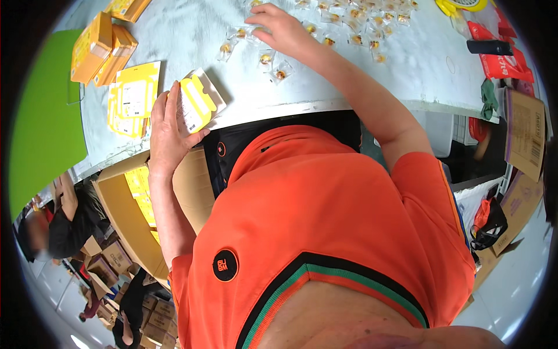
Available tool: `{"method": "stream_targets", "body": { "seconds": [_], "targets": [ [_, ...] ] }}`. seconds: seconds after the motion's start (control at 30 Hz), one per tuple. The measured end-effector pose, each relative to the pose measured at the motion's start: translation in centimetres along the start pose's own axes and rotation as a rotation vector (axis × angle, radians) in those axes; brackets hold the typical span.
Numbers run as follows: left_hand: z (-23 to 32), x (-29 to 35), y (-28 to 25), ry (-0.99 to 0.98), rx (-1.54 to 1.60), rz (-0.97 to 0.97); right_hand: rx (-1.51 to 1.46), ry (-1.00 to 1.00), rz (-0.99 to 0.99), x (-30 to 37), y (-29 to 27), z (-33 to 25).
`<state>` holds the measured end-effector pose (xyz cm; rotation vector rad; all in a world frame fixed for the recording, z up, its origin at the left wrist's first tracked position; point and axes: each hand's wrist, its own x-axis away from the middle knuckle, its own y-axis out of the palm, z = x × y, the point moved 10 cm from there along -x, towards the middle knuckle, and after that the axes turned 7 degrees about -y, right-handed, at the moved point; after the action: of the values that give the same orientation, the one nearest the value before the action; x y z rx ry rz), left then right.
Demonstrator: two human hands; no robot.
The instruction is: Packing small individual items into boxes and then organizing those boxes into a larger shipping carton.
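Note:
My left hand (pixel 165 131) grips a small yellow-and-white carton (pixel 195 104) by its left side near the table's front edge. The carton's yellow flaps stand up at its end; what is inside does not show. Beside that hand lies a stack of flat yellow-and-white cartons (pixel 135 96). Farther off, my right hand (pixel 282 30) reaches over the table with fingers spread apart and nothing visible in them. Around its fingertips are small clear packets, each with a yellow-brown piece inside; one packet (pixel 225 50) lies just left of the hand and another (pixel 265 58) nearer me.
More packets (pixel 363 20) are strewn across the table (pixel 418 75). Stacked orange-yellow boxes (pixel 93 49) stand at the far left. A yellow fan (pixel 462 4) and red bags (pixel 500 61) sit at the right. Below the edge is a large open cardboard box (pixel 119 198). Other people are at lower left.

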<state>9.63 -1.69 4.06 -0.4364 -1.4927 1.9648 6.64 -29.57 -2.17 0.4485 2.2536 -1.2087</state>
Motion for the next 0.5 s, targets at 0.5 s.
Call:
{"method": "stream_targets", "body": {
  "seconds": [0.5],
  "targets": [
    [0.6,0.2,0.5,0.017,0.091,-0.010,-0.228,0.212,-0.113,6.2,-2.9,-5.1]
  ]
}}
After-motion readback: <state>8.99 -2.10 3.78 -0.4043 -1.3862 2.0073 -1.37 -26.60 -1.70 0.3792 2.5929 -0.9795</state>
